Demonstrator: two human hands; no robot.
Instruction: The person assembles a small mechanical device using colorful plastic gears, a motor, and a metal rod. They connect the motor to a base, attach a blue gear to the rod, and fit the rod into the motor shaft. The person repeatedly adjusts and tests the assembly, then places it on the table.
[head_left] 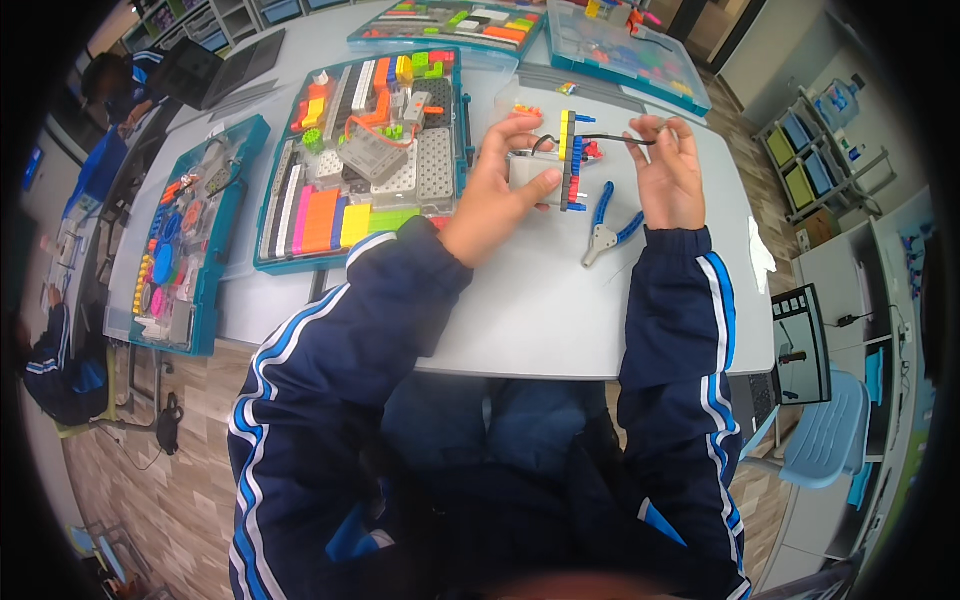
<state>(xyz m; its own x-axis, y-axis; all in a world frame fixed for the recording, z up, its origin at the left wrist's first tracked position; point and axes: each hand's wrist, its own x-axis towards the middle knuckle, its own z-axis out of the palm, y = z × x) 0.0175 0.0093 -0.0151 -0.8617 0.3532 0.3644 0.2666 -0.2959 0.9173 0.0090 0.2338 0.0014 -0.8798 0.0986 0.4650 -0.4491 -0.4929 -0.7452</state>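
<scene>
My left hand (505, 190) is closed around a small building-block assembly (570, 160), a grey box faced with an upright dark strip carrying yellow, blue and red pieces. A black cable (610, 137) runs from the assembly to the right. Its far end sits pinched between the thumb and fingers of my right hand (670, 172). Just below the assembly, pliers (607, 238) with blue handles lie on the white table (520, 320), their grey jaws toward me. A few orange and red pieces (527, 112) are partly hidden behind my left hand.
An open teal case (262, 235) of sorted coloured blocks stands left of my hands. Beside it is a second case (208, 300) of small parts. More cases (625, 65) line the far side. A laptop (240, 70) and another person (110, 80) are at far left. A blue chair (825, 430) stands right.
</scene>
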